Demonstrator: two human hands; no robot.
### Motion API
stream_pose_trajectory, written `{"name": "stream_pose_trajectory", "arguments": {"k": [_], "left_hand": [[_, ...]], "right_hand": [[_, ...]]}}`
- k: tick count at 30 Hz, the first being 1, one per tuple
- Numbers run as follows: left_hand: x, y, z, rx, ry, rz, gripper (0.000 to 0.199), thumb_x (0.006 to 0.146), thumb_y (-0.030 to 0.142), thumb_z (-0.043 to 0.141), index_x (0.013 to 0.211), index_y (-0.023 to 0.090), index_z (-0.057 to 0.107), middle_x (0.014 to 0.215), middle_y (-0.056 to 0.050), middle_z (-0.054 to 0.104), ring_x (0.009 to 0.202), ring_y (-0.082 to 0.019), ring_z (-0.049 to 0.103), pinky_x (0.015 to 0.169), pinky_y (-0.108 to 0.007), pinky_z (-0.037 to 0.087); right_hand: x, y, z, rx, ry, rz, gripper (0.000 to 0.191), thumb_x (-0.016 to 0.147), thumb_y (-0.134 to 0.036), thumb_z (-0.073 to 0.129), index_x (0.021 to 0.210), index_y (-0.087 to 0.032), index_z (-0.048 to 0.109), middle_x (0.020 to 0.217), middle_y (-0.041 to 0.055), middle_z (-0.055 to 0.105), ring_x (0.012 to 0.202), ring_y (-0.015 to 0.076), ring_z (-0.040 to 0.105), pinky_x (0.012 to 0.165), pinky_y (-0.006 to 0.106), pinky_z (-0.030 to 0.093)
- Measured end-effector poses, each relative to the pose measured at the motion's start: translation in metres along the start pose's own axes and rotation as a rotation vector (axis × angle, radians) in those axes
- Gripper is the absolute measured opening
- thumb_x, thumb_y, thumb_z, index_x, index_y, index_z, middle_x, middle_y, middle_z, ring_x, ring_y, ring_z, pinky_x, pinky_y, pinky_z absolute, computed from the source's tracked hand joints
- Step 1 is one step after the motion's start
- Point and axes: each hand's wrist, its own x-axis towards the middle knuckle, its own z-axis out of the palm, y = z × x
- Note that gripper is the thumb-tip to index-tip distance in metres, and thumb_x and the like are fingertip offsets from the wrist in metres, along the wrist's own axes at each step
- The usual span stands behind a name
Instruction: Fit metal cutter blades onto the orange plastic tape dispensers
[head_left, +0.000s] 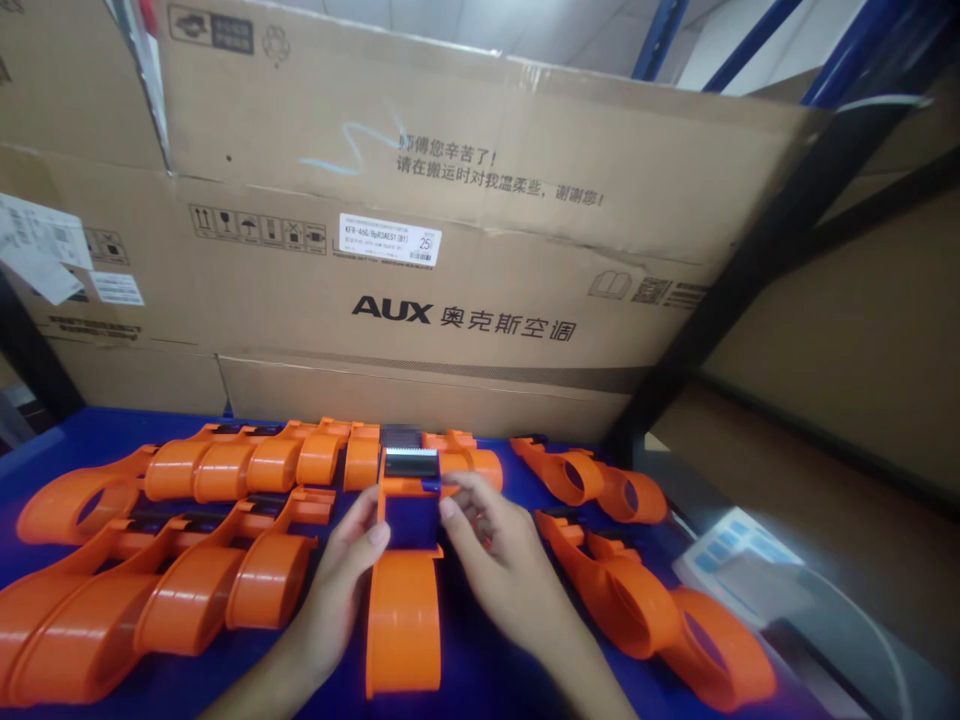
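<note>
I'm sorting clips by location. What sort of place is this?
Probably a warehouse or workshop bench: printed cardboard stands behind the blue surface, a dark metal post slants at right, and many alike orange tape dispensers sit in rows.

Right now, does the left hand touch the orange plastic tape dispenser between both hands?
Touching. Head view: the left hand has its thumb on the left side of the dispenser.

Cardboard (285, 300) printed with "AUX" and Chinese characters stands upright behind the blue surface (97, 424), with a white label (388, 240) above the "AUX" and more labels (56, 232) at the left. A dark post (724, 275) slants upward on the right, near blue bars (660, 38). Lower right lies a white sheet (739, 548) with blue blocks.
</note>
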Motion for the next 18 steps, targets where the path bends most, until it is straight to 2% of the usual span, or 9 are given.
{"name": "stream_pose_trajectory", "arguments": {"k": [2,4,7,10,14,18], "left_hand": [[0.0,-0.003,-0.003,0.018,0.022,0.012,0.052,0.081,0.042,0.08,0.129,0.025,0.069,0.142,-0.008,0.067,0.139,-0.035,0.054,0.109,-0.042,0.049],[0.0,-0.004,-0.002,0.03,0.03,0.034,0.052,0.082,0.042,0.08,0.13,0.027,0.068,0.144,-0.007,0.065,0.141,-0.033,0.052,0.113,-0.04,0.045],[0.002,-0.002,0.003,0.078,-0.008,0.08,0.044,0.085,0.044,0.078,0.125,0.026,0.07,0.138,-0.006,0.069,0.134,-0.031,0.057,0.113,-0.039,0.045],[0.003,0.004,0.007,0.155,0.007,0.121,0.037,0.088,0.046,0.075,0.119,0.025,0.072,0.132,-0.006,0.071,0.132,-0.031,0.058,0.11,-0.036,0.046],[0.004,0.009,0.009,0.229,0.057,0.185,0.037,0.089,0.046,0.075,0.119,0.024,0.072,0.131,-0.005,0.072,0.129,-0.03,0.06,0.108,-0.035,0.046],[0.006,0.008,0.006,0.244,0.047,0.188,0.038,0.09,0.046,0.073,0.12,0.023,0.07,0.128,-0.006,0.073,0.12,-0.029,0.066,0.105,-0.036,0.049]], "right_hand": [[0.001,0.001,0.003,0.006,-0.062,0.028,0.02,0.102,-0.036,0.054,0.09,-0.021,0.058,0.07,-0.0032,0.054,0.062,0.0129,0.051,0.057,0.022,0.041],[-0.001,0.001,0.007,0.031,-0.067,0.045,0.027,0.1,-0.036,0.055,0.078,-0.021,0.053,0.065,-0.0046,0.047,0.059,0.0118,0.045,0.054,0.021,0.037],[-0.003,0.001,0.013,0.046,-0.052,0.062,0.024,0.097,-0.027,0.053,0.074,-0.022,0.049,0.063,-0.0056,0.044,0.058,0.011,0.041,0.053,0.021,0.033],[-0.005,0.003,0.018,0.014,-0.053,0.068,0.023,0.092,-0.019,0.05,0.071,-0.022,0.045,0.061,-0.0063,0.042,0.056,0.0106,0.039,0.052,0.021,0.03],[-0.005,0.007,0.023,-0.043,-0.061,0.059,0.022,0.088,-0.015,0.05,0.069,-0.022,0.042,0.059,-0.0067,0.042,0.056,0.0104,0.04,0.053,0.021,0.028],[-0.005,0.009,0.024,-0.075,-0.059,0.046,0.023,0.088,-0.013,0.048,0.068,-0.023,0.039,0.058,-0.0071,0.041,0.055,0.0101,0.039,0.053,0.022,0.027]]}}
